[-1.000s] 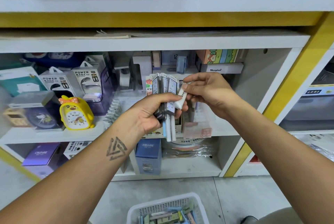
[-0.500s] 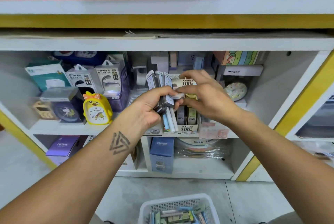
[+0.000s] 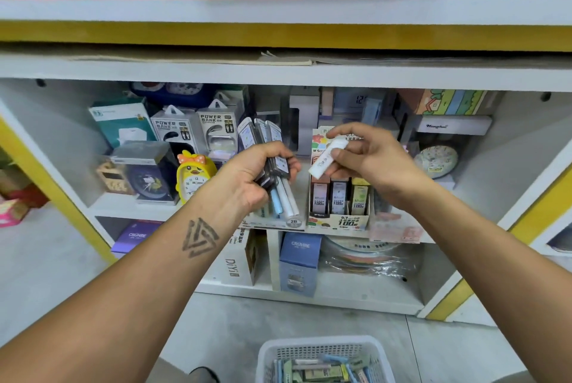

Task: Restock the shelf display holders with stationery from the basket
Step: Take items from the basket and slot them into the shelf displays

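My left hand point(image 3: 260, 178) grips a bundle of slim stationery packs point(image 3: 272, 166), grey cases on top and pale blue and white tubes hanging below. My right hand point(image 3: 371, 163) pinches one small white pack point(image 3: 325, 159), tilted, just above a cardboard display holder point(image 3: 339, 221) on the middle shelf. Brown, dark and yellow lead cases stand in that holder's slots. A white plastic basket point(image 3: 322, 348) with several more stationery packs sits on the floor at the bottom of the head view.
A yellow duck alarm clock point(image 3: 195, 175), power bank boxes point(image 3: 198, 129) and a boxed clock point(image 3: 145, 172) crowd the shelf's left. A round clock point(image 3: 436, 159) stands at right. Blue boxes point(image 3: 300, 262) fill the lower shelf. A foot shows beside the basket.
My right hand has pulled one white pack away from the bundle and moved right, over the display holder. The view shifted so the shelf sits further right.
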A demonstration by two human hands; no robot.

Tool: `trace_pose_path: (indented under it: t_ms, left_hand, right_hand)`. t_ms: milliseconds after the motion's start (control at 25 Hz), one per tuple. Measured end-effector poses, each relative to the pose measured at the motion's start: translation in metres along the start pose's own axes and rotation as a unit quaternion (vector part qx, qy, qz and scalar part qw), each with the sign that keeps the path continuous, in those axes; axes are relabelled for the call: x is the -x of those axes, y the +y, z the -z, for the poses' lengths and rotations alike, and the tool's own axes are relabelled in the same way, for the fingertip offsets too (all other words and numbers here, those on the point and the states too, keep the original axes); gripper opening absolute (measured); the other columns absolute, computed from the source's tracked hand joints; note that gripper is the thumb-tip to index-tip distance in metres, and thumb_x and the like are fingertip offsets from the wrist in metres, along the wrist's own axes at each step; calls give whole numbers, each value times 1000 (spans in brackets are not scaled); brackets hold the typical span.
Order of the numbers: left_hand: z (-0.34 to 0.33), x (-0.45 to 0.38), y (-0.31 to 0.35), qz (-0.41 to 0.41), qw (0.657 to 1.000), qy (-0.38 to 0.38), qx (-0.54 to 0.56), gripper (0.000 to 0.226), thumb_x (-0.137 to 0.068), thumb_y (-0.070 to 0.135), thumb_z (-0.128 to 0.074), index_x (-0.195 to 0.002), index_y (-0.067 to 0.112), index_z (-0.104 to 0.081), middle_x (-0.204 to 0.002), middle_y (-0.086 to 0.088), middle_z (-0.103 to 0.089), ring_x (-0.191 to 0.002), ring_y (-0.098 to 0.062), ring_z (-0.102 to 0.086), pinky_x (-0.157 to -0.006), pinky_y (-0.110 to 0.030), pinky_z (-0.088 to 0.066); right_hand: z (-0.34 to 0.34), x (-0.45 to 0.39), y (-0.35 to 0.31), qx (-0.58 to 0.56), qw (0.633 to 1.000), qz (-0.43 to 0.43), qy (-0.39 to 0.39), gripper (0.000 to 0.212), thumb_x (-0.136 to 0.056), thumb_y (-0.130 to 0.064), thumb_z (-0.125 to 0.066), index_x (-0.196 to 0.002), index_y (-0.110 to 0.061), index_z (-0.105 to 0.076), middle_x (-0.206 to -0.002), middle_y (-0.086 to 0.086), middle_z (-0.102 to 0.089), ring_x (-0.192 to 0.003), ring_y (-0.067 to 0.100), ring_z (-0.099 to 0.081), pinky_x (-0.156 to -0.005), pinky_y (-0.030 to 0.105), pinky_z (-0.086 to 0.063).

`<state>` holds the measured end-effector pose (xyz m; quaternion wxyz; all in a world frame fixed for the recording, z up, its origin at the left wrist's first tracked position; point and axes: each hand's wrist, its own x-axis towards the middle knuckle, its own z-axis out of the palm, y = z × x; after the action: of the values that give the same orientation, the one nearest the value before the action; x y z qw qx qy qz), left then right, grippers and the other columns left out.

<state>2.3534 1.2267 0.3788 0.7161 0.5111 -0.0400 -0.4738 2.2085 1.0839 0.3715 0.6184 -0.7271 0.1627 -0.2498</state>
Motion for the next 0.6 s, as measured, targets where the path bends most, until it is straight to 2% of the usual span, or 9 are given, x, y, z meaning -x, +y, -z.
trace_pose_path:
  t_ms: [160, 240, 360, 480, 600]
  left_hand:
    - [17, 2, 9, -13, 1000, 16, 0, 12, -85, -7, -60, -74, -3, -60, -59, -16, -65, -50, -20, -66, -51, -25, -58]
    - [28, 3, 14, -19, 999, 26, -6, 11, -85, -8, -59, -75, -2, -59, -60, -16, -64, -52, -20, -67, -51, -25, -57]
    - [46, 5, 21, -24, 999, 36, -23, 9, -84, -8, -59, -78, -2, -58, -64, -17, -65, -53, -21, -68, -51, -25, -57]
    - [61, 7, 25, -26, 998, 39, -39, 11, -85, -8, -57, -76, -2, -57, -58, -17, -64, -48, -21, -65, -50, -25, -56]
    - [75, 11, 29, -24, 998, 36, -46, 9, -85, -7, -56, -77, -3, -59, -58, -16, -63, -47, -21, -64, -46, -24, -53]
  right_hand:
    - [-11, -7, 6, 16, 1000, -2, 20, 15, -94, 6, -61, -102, -4, -70, -93, 24, -73, -78, 29, -75, -71, 29, -61]
    - [-16, -9, 7, 45, 999, -3, 11, 9, -93, 2, -65, -97, -2, -72, -92, 19, -74, -80, 28, -75, -74, 29, -61]
    - [-27, -12, 9, 191, 981, 8, -13, 6, -94, -9, -68, -95, -8, -74, -88, 10, -75, -81, 17, -74, -79, 29, -60]
    - [-43, -21, 13, 361, 932, 35, 11, 20, -92, -10, -69, -109, -19, -72, -95, 2, -69, -90, 18, -66, -85, 28, -54]
    - [-59, -29, 20, 389, 918, 61, 42, 27, -89, -8, -72, -112, -21, -71, -97, 0, -67, -91, 17, -64, -90, 30, -53]
